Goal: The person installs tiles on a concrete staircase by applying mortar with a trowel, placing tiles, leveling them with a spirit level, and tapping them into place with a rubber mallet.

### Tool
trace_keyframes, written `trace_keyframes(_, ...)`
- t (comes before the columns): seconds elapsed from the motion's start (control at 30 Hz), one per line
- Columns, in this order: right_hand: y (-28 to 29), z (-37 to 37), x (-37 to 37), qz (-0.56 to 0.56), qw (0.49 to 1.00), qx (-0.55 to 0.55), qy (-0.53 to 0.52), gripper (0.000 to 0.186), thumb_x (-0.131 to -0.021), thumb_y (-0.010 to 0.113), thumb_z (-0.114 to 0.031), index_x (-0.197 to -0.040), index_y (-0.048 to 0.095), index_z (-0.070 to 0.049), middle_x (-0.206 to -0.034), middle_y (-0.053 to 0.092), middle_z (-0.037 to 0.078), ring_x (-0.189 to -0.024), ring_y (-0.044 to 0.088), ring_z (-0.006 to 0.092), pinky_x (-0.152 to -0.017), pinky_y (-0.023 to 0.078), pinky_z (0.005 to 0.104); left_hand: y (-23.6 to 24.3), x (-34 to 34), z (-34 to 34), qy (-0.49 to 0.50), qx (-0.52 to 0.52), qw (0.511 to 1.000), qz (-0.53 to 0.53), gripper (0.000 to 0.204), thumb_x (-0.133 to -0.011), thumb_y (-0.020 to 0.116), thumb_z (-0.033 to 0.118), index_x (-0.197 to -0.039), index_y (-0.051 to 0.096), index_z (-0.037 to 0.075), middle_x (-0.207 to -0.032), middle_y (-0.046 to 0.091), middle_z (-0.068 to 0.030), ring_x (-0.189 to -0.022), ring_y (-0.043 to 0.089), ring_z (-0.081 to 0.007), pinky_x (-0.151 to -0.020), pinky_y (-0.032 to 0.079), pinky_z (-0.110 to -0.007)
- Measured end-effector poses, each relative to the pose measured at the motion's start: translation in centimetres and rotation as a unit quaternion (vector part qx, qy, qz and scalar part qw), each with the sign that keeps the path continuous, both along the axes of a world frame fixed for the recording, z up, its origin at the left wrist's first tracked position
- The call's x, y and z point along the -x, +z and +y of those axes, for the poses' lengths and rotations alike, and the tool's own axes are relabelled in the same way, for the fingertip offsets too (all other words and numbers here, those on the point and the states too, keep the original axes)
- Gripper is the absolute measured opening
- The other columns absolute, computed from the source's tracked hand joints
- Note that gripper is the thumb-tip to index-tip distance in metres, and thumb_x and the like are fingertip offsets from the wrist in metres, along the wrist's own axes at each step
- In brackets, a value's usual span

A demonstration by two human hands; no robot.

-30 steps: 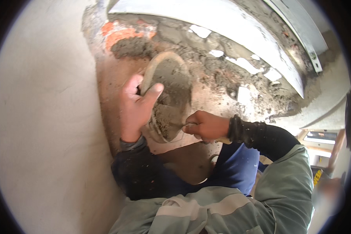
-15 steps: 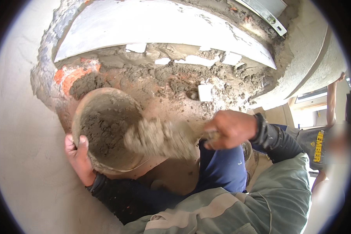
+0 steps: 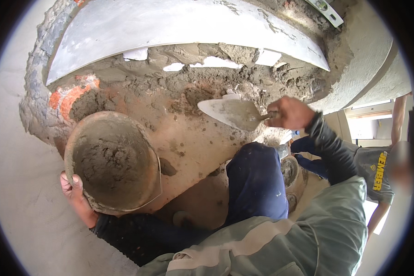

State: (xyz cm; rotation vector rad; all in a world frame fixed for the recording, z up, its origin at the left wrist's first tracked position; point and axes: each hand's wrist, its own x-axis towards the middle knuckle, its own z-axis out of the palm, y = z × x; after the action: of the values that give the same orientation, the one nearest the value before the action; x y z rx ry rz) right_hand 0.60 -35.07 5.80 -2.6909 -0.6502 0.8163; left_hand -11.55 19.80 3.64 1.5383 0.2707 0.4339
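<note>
My left hand [image 3: 75, 195] grips the rim of a mortar-stained bucket [image 3: 71, 147] at its near left side, thumb over the edge. Wet grey mortar [image 3: 108, 161] lies inside it, and a thin wire handle hangs down the bucket's right side. In my right hand [image 3: 290, 113] is the handle of a pointing trowel [image 3: 232, 112]. Its blade points left, above the ledge, with a grey smear of mortar on it. Just behind the blade, a small white piece [image 3: 231, 96] is partly hidden.
Beyond the ledge [image 3: 193, 138] a long pale slab [image 3: 179, 27] rests on mortar, with white spacer pieces [image 3: 267, 58] along its edge. A spirit level [image 3: 325, 11] lies at the far right. Exposed red brick [image 3: 73, 96] shows at left. Another person [image 3: 372, 165] is at right.
The trowel has moved right and away from the bucket; the heap of mortar it carried is off the blade. The bucket appears less tilted, and my left hand still grips its rim.
</note>
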Motion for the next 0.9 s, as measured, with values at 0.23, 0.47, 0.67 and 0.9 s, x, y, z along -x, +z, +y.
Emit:
trace_keyframes(0.23,-10.1,-0.1,1.6,-0.425,0.899,-0.001,-0.106,0.03,-0.098,0.059,-0.032,-0.105,0.056,-0.003,-0.086,0.061,0.016,-0.052,0.06,0.0303,-0.043,0.049,0.0386,0.2,-0.1,-0.6,0.015,-0.033,0.999,0.016,0.03,-0.095,0.068,0.031,-0.096,0.053,0.006,-0.096,0.059,-0.0007,-0.09,0.053,-0.0108,-0.084,0.044,-0.029)
trace_keyframes(0.47,-13.1,-2.6,-3.7,-0.424,0.87,0.08,-0.24,0.035,-0.102,0.05,-0.039,-0.103,0.053,-0.004,-0.066,0.063,0.014,-0.042,0.057,0.0212,-0.039,0.048,0.035,-0.3,0.1,-0.7,0.048,-0.059,0.997,0.031,0.035,-0.098,0.063,0.033,-0.112,0.056,0.002,-0.108,0.059,-0.0046,-0.099,0.053,-0.0137,-0.092,0.042,-0.031)
trace_keyframes(0.67,-13.3,-2.7,-2.7,-0.329,0.882,0.009,-0.336,0.04,-0.103,0.047,-0.04,-0.108,0.055,-0.001,-0.068,0.064,0.025,-0.058,0.066,0.0369,-0.058,0.055,0.0471,-2.0,2.1,4.3,0.06,-0.113,0.988,0.087,0.055,-0.103,0.055,0.035,-0.143,0.042,-0.001,-0.134,0.049,-0.0107,-0.122,0.047,-0.0182,-0.106,0.036,-0.033)
trace_keyframes(0.9,-13.5,-3.4,-0.2,-0.303,0.883,0.005,-0.359,0.04,-0.101,0.05,-0.037,-0.103,0.059,0.002,-0.071,0.065,0.029,-0.069,0.067,0.0469,-0.063,0.053,0.0524,-1.8,1.8,3.6,0.007,-0.058,0.996,0.075,0.044,-0.104,0.053,0.03,-0.135,0.048,0.0,-0.127,0.054,-0.0092,-0.116,0.051,-0.0168,-0.103,0.038,-0.033)
